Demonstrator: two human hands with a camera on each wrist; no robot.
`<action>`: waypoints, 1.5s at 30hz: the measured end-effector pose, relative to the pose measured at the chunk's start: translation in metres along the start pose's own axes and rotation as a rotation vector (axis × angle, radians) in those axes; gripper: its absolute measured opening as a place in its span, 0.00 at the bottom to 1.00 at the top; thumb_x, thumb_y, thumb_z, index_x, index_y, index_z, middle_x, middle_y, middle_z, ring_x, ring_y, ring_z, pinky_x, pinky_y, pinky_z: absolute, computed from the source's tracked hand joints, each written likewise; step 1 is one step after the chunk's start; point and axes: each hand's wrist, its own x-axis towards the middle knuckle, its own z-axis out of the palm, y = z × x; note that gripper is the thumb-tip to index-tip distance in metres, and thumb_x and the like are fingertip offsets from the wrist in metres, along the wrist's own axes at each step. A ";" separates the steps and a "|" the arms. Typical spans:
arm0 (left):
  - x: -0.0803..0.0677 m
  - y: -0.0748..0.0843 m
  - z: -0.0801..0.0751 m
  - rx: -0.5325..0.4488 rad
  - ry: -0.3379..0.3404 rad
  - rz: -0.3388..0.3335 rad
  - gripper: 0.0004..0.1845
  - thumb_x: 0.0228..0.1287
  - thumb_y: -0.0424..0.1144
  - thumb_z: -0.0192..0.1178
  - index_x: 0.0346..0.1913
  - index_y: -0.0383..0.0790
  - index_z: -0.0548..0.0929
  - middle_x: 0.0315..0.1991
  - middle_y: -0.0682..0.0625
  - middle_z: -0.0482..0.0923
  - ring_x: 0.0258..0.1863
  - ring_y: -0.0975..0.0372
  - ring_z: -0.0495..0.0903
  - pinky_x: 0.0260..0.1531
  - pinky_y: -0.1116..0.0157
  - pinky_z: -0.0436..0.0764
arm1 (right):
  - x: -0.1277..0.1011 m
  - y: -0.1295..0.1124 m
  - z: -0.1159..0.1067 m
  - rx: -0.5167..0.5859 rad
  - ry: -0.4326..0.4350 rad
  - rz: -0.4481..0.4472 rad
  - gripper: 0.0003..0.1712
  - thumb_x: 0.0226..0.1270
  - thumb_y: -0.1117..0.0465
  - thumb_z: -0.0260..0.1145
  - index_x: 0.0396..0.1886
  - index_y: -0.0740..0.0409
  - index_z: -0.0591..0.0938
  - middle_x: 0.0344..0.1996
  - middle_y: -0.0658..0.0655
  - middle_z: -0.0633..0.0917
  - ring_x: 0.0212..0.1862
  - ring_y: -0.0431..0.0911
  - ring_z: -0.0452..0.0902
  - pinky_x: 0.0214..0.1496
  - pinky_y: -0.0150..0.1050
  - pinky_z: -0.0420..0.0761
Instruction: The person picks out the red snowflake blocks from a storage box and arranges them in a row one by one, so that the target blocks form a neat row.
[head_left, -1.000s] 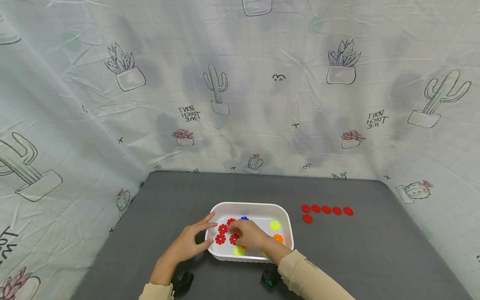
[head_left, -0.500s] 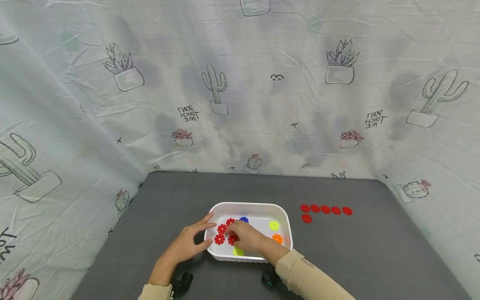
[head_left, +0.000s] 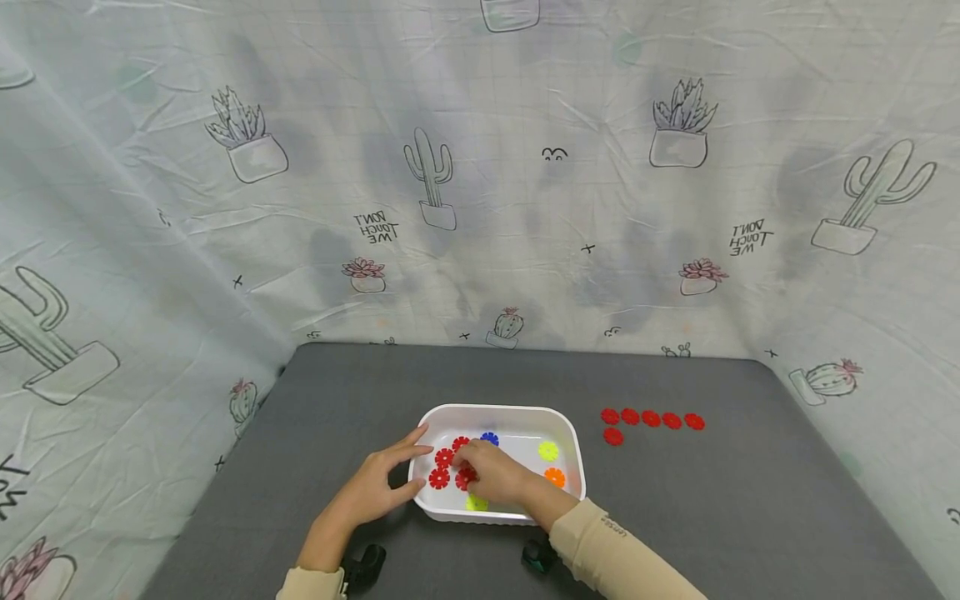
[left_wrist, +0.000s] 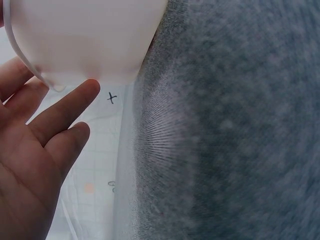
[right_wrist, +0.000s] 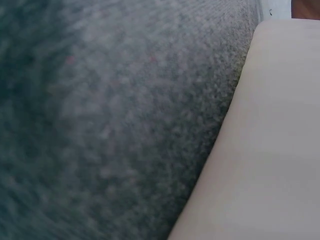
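Inside the white plastic tray (head_left: 525,417), my right hand (head_left: 495,475) bends its fingers and thumb around a red notched disc (head_left: 465,479), partly covering it. My left hand (head_left: 375,483) rests at the tray's left end, thumb and fingers spread apart. In the left wrist view, a fingertip of the left hand (left_wrist: 30,160) touches the tray's outer wall (left_wrist: 85,45). More red discs (head_left: 439,478) lie in the tray near the left hand. A blue disc (head_left: 490,438), yellow discs (head_left: 548,451) and an orange disc (head_left: 554,477) lie there too.
On the grey table (head_left: 360,383), right of the tray, several red discs (head_left: 651,419) form a row, with one red disc (head_left: 613,437) below its left end. A black wrist device (head_left: 365,568) shows below the left hand. A cactus-printed curtain (head_left: 480,208) hangs behind.
The right hand has shifted slightly left and closer around the red disc over the last second. My left hand keeps its place at the tray's end.
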 end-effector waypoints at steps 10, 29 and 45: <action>0.000 -0.001 0.000 0.005 -0.004 -0.007 0.23 0.54 0.43 0.60 0.55 0.46 0.75 0.67 0.55 0.59 0.63 0.59 0.63 0.55 0.47 0.67 | -0.001 -0.001 0.000 -0.028 0.027 -0.073 0.14 0.53 0.65 0.65 0.40 0.47 0.80 0.39 0.44 0.71 0.40 0.36 0.65 0.46 0.28 0.73; 0.000 -0.002 0.000 0.002 -0.001 0.001 0.22 0.54 0.42 0.60 0.55 0.46 0.76 0.66 0.53 0.60 0.62 0.59 0.64 0.54 0.48 0.68 | 0.002 0.000 -0.006 0.167 0.134 -0.027 0.15 0.51 0.64 0.66 0.41 0.51 0.80 0.37 0.43 0.79 0.38 0.35 0.71 0.44 0.29 0.75; 0.000 -0.003 -0.003 0.053 0.003 0.042 0.22 0.55 0.45 0.59 0.55 0.47 0.76 0.66 0.54 0.61 0.60 0.59 0.67 0.54 0.53 0.70 | -0.023 -0.016 -0.032 0.562 0.269 -0.019 0.18 0.56 0.69 0.61 0.48 0.58 0.77 0.44 0.54 0.81 0.46 0.47 0.76 0.49 0.39 0.77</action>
